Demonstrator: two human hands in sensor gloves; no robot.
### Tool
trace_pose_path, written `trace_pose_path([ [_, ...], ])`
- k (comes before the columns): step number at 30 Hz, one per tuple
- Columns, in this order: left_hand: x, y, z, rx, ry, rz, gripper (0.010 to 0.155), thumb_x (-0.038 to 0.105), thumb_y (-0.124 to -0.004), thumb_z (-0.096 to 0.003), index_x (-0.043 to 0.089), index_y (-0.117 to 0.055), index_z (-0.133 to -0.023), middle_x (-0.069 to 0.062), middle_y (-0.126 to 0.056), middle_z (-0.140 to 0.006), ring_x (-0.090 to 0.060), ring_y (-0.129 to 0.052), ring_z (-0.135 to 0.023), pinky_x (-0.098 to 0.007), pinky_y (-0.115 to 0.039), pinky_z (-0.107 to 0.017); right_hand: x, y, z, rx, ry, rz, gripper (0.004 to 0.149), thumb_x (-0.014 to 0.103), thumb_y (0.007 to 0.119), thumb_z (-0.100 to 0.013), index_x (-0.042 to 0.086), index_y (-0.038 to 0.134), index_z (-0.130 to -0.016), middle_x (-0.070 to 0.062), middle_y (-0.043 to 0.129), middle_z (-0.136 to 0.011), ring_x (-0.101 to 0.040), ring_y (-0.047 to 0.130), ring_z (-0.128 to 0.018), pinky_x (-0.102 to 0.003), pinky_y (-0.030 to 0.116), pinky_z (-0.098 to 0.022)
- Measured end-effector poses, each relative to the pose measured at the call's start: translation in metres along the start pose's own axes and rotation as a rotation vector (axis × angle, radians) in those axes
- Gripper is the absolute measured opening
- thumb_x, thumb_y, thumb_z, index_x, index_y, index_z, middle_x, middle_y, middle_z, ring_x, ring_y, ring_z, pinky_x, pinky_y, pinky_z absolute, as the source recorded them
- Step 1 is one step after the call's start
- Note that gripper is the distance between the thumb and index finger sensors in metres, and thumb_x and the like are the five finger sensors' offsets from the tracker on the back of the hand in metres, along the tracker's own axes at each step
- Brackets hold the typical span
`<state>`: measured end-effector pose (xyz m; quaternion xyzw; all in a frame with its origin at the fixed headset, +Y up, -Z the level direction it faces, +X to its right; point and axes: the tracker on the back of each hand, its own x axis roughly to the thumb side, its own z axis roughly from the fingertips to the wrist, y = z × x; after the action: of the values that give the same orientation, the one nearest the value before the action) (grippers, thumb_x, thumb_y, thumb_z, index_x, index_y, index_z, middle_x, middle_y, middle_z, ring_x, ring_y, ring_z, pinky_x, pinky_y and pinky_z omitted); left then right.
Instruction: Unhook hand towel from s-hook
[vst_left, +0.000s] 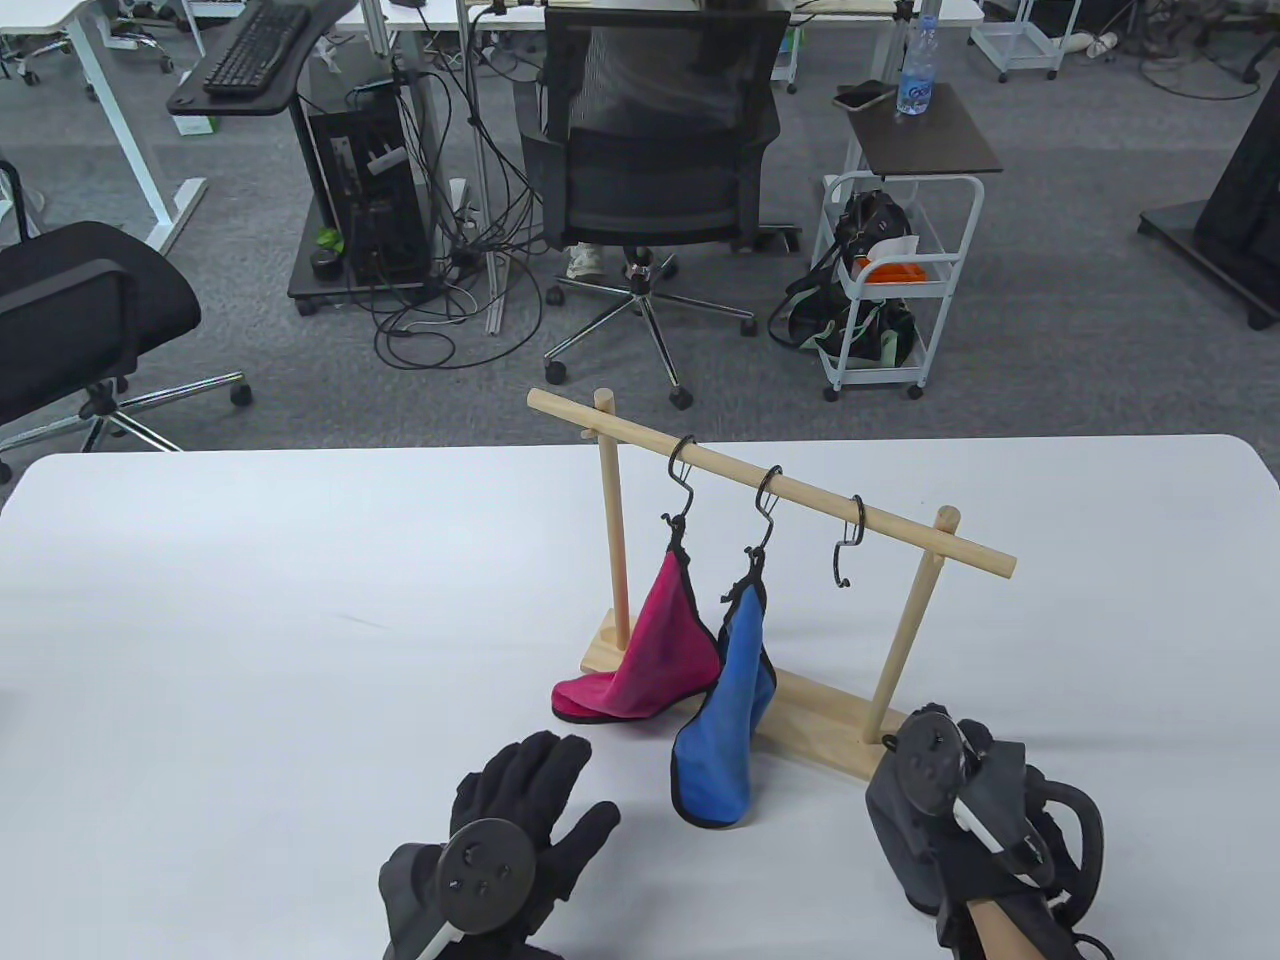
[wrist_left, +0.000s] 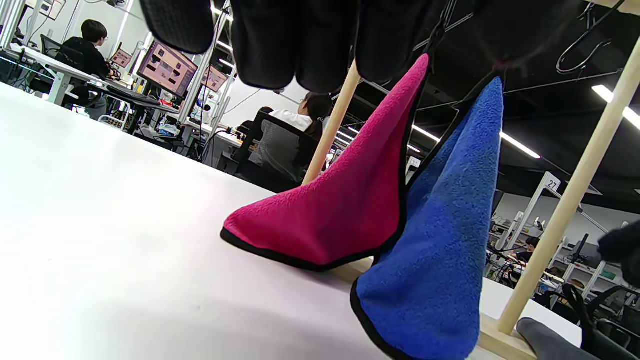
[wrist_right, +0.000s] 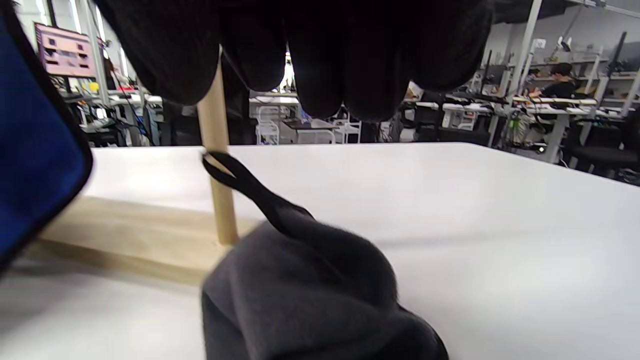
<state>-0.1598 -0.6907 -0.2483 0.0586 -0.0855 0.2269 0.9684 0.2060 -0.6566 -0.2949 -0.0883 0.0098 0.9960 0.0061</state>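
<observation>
Apparently the right hand (vst_left: 985, 820) rests on the grey towel (wrist_right: 310, 295); left hand (vst_left: 510, 840) spread.

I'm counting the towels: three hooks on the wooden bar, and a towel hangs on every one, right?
Not quite. Three hooks, but only two hold towels: the pink towel and the blue towel. The third hook hangs bare, as the table view shows.

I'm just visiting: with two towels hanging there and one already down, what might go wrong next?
The pink towel and blue towel hang touching, so lifting one might drag the other. Both s-hooks only hang on the wooden rail, so a tug might pull a hook off too. The grey towel lies against the rack's post, where the right hand might snag it.
</observation>
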Motion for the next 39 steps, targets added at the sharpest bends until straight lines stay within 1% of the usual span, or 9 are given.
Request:
trace_pose_path([
  [4, -0.002, -0.001, 0.0, -0.009, 0.003, 0.013, 0.069, 0.067, -0.064, -0.0566, 0.03, -0.061, -0.115, -0.01, -0.065, -0.122, -0.043, -0.067, -0.111, -0.068, -0.052, -0.079, 0.017, -0.022, 0.008, -0.056, -0.044, -0.019, 0.059, 0.045, 0.075, -0.064, 0.02, 0.06, -0.115, -0.023, 0.07, -0.112, -0.046, 0.077, -0.097, -0.058, 0.064, -0.071],
  [8, -0.002, -0.002, -0.001, -0.021, 0.006, 0.02, 0.069, 0.067, -0.063, -0.0561, 0.03, -0.06, -0.115, -0.01, -0.065, -0.122, -0.044, -0.066, -0.111, -0.069, -0.052, -0.079, 0.037, -0.044, 0.012, -0.089, -0.108, -0.111, 0.059, 0.044, 0.075, -0.064, 0.019, 0.06, -0.115, -0.023, 0.07, -0.112, -0.046, 0.077, -0.096, -0.058, 0.064, -0.071],
  [12, -0.002, -0.002, -0.001, -0.025, 0.004, 0.017, 0.069, 0.067, -0.064, -0.0567, 0.03, -0.06, -0.115, -0.01, -0.065, -0.122, -0.044, -0.067, -0.111, -0.068, -0.052, -0.079, 0.055, -0.056, 0.011, -0.103, -0.155, -0.188, 0.06, 0.045, 0.075, -0.064, 0.019, 0.059, -0.115, -0.023, 0.069, -0.112, -0.046, 0.077, -0.096, -0.058, 0.064, -0.071],
  [16, -0.002, -0.002, -0.001, -0.026, 0.007, 0.02, 0.069, 0.067, -0.064, -0.0566, 0.03, -0.06, -0.115, -0.009, -0.065, -0.122, -0.044, -0.066, -0.111, -0.068, -0.052, -0.079, 0.07, -0.06, 0.005, -0.113, -0.169, -0.229, 0.061, 0.045, 0.075, -0.064, 0.019, 0.057, -0.116, -0.024, 0.068, -0.113, -0.046, 0.076, -0.097, -0.058, 0.064, -0.071],
  [24, -0.002, -0.003, -0.001, -0.03, 0.006, 0.018, 0.069, 0.067, -0.064, -0.0568, 0.03, -0.06, -0.115, -0.01, -0.064, -0.122, -0.043, -0.066, -0.111, -0.068, -0.052, -0.079, 0.086, -0.053, -0.012, -0.128, -0.14, -0.333, 0.069, 0.05, 0.073, -0.063, 0.016, 0.049, -0.119, -0.026, 0.064, -0.115, -0.047, 0.074, -0.098, -0.058, 0.063, -0.072],
  [25, -0.002, -0.003, -0.001, -0.032, 0.004, 0.016, 0.07, 0.067, -0.063, -0.0561, 0.031, -0.06, -0.115, -0.01, -0.065, -0.122, -0.044, -0.066, -0.111, -0.069, -0.052, -0.078, 0.087, -0.05, -0.015, -0.128, -0.134, -0.349, 0.07, 0.051, 0.071, -0.063, 0.016, 0.048, -0.119, -0.026, 0.064, -0.115, -0.047, 0.074, -0.098, -0.058, 0.063, -0.072],
  [31, -0.001, -0.003, -0.001, -0.031, 0.0, 0.009, 0.069, 0.067, -0.064, -0.0566, 0.03, -0.06, -0.115, -0.01, -0.064, -0.122, -0.043, -0.067, -0.111, -0.068, -0.052, -0.079, 0.091, -0.027, -0.033, -0.092, -0.104, -0.488, 0.08, 0.058, 0.063, -0.063, 0.012, 0.033, -0.121, -0.027, 0.059, -0.116, -0.048, 0.072, -0.099, -0.059, 0.062, -0.073],
  [35, -0.001, -0.003, -0.001, -0.029, 0.004, 0.008, 0.069, 0.066, -0.064, -0.0567, 0.03, -0.06, -0.115, -0.01, -0.065, -0.122, -0.043, -0.067, -0.112, -0.068, -0.052, -0.08, 0.095, -0.016, -0.043, -0.074, -0.08, -0.593, 0.081, 0.058, 0.062, -0.063, 0.011, 0.031, -0.121, -0.027, 0.059, -0.116, -0.047, 0.072, -0.099, -0.058, 0.062, -0.073],
  [39, -0.002, -0.003, -0.001, -0.023, 0.008, 0.011, 0.069, 0.067, -0.064, -0.0566, 0.03, -0.06, -0.115, -0.01, -0.065, -0.122, -0.043, -0.067, -0.111, -0.068, -0.052, -0.079, 0.101, -0.011, -0.05, -0.065, -0.069, -0.622, 0.077, 0.055, 0.062, -0.064, 0.011, 0.034, -0.12, -0.025, 0.064, -0.113, -0.045, 0.077, -0.096, -0.056, 0.065, -0.071],
])
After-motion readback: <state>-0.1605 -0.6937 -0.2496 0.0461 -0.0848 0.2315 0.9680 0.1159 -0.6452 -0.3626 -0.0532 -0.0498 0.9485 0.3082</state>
